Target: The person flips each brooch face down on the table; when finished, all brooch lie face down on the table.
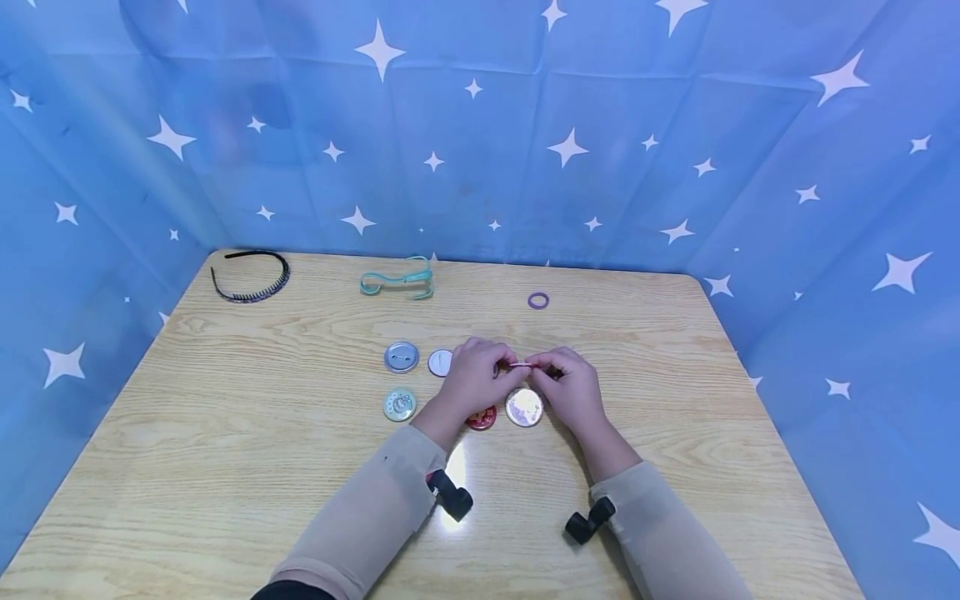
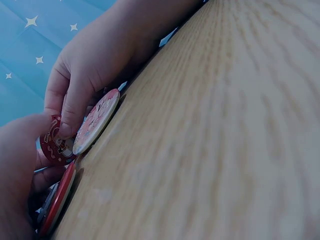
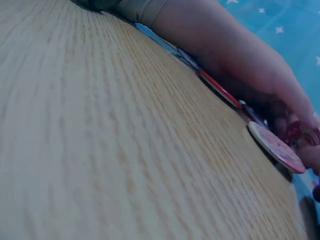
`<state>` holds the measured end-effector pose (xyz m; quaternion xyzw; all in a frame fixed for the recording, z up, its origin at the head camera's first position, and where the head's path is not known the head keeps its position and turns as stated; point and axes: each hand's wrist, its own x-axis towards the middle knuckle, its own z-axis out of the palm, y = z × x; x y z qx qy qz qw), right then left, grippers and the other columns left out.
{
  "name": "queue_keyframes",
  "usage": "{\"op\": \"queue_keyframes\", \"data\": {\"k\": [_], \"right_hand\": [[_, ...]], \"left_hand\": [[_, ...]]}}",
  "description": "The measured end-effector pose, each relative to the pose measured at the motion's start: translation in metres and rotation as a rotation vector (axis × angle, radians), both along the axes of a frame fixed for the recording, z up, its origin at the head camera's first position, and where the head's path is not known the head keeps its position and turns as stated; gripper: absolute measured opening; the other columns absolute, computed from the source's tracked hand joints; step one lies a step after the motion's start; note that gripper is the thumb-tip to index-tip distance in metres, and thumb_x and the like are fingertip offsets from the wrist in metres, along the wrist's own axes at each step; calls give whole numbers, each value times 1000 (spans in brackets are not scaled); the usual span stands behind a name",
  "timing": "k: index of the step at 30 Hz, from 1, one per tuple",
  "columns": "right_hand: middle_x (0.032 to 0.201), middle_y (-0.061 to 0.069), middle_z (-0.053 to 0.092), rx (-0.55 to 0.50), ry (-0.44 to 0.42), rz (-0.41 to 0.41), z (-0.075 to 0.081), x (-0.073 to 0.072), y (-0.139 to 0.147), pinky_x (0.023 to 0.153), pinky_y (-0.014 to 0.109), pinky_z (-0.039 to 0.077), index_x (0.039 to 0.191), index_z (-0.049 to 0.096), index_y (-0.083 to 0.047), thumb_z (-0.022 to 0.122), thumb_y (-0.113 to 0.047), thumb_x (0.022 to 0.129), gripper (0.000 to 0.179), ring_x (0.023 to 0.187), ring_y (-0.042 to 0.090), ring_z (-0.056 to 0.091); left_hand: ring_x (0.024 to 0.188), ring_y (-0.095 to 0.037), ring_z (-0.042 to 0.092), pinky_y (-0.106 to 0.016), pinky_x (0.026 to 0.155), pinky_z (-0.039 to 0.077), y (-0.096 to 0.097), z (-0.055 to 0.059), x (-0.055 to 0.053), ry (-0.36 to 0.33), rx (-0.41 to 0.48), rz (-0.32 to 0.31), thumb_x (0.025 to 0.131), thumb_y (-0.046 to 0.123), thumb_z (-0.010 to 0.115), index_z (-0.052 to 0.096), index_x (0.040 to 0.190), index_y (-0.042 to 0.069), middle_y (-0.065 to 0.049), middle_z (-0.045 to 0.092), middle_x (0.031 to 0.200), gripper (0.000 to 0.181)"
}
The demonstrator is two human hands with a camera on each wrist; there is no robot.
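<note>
Between both hands a small round red badge (image 2: 56,142) with a printed picture is held on edge, above the table. My left hand (image 1: 477,377) grips its left side, and my right hand (image 1: 573,392) pinches the right side, thumb on the printed face in the left wrist view. Just below the hands lie a pale pinkish badge (image 1: 524,407) and a red badge (image 1: 481,418), the red one partly covered by the left hand. Left of them are a teal badge (image 1: 400,404), a silver badge (image 1: 401,357) with its pin side up, and a white-backed badge (image 1: 439,362).
Along the back of the wooden table (image 1: 225,450) lie a black toothed headband (image 1: 258,295), a turquoise hair clip (image 1: 427,276) and a purple hair tie (image 1: 538,307). A blue star-patterned cloth (image 1: 480,150) hangs behind and at the sides.
</note>
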<state>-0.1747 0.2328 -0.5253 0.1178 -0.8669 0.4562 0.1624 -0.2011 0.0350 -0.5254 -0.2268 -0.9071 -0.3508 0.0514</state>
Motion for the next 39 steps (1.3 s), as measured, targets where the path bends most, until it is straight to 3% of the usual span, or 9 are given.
{"op": "queue_keyframes", "data": {"k": [8,13,33,39], "right_hand": [[90,1,72,11,-5,-7,-1,-1,0,72,17,49,97,84,-12,86,-2,89,13,82,17,65],[92,2,73,32,9,-14,-2,-1,1,75,19,50,96,85,-12,83,3,88,17,86,18,65],[99,10,74,131,20,-22,2,0,-2,82,43,56,99,85,-6,78,9,85,21,96,29,68],[101,11,76,216,44,-20,0,-1,-2,89,50,54,97,85,-6,71,10,85,25,100,33,68]], "left_hand": [[114,-19,59,-46,106,39,0,0,0,-19,0,11,103,48,64,76,103,26,10,74,105,25],[112,-19,58,-46,102,41,1,1,0,-16,-21,0,101,49,68,75,102,26,11,73,103,25],[124,-24,57,-48,108,40,-1,0,-1,-4,-100,-18,99,44,74,75,107,24,5,72,120,21],[125,-23,56,-47,110,39,-1,-2,-1,4,-123,-15,96,36,78,75,109,24,5,71,125,18]]}}
